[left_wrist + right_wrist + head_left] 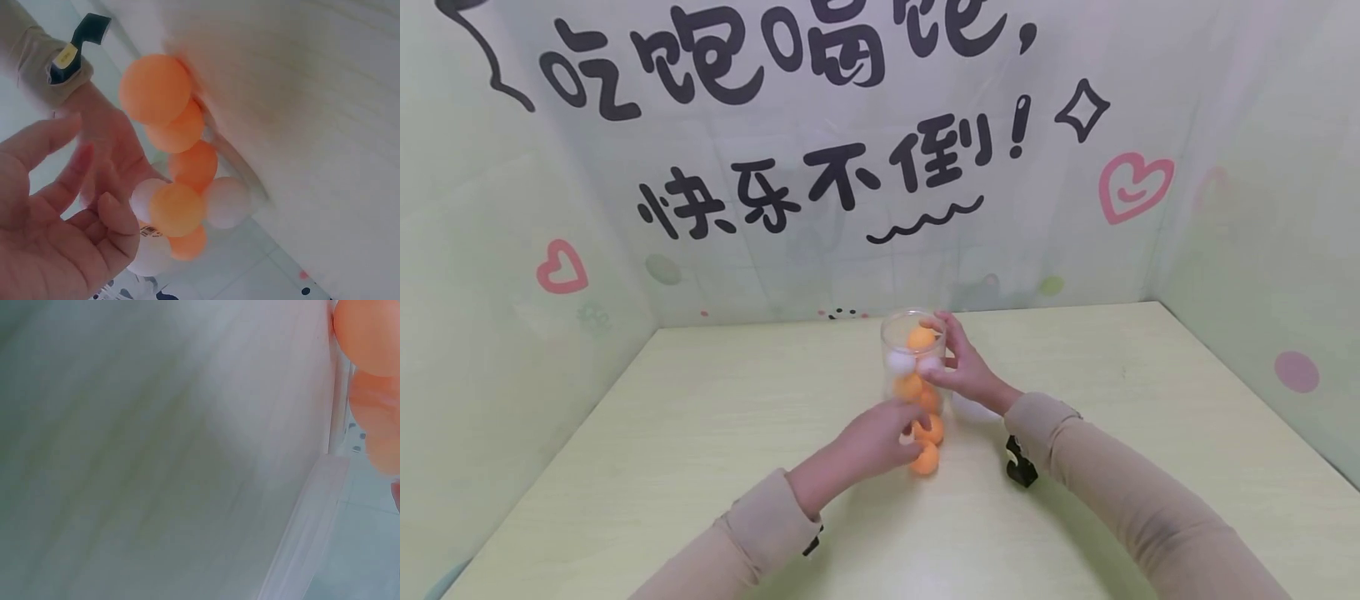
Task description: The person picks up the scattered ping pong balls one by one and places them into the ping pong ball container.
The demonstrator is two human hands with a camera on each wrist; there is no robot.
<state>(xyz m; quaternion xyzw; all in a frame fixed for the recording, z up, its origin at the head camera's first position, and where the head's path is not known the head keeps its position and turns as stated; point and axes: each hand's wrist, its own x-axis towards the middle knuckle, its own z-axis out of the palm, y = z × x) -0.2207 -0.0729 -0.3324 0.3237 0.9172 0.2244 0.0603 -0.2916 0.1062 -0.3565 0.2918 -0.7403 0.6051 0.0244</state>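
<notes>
A clear cylindrical container (888, 333) stands upright on the table, with orange and white ping-pong balls inside. My right hand (970, 372) grips its right side, thumb in front and fingers near the rim. Two orange balls (927, 458) sit on the table just in front of the container. Beside them is my left hand (872, 442); in the left wrist view its fingers (53, 200) are loosely bent with nothing between them. Orange balls (372, 334) show at the right edge of the right wrist view, where the right hand is almost entirely out of frame.
The pale wooden table (700, 458) runs back to a printed cloth (820, 275) with dark lettering, and cloth walls stand on both sides. A black wrist mount (1021, 462) hangs under the right sleeve. Right of the container lies a pale patch, its kind unclear.
</notes>
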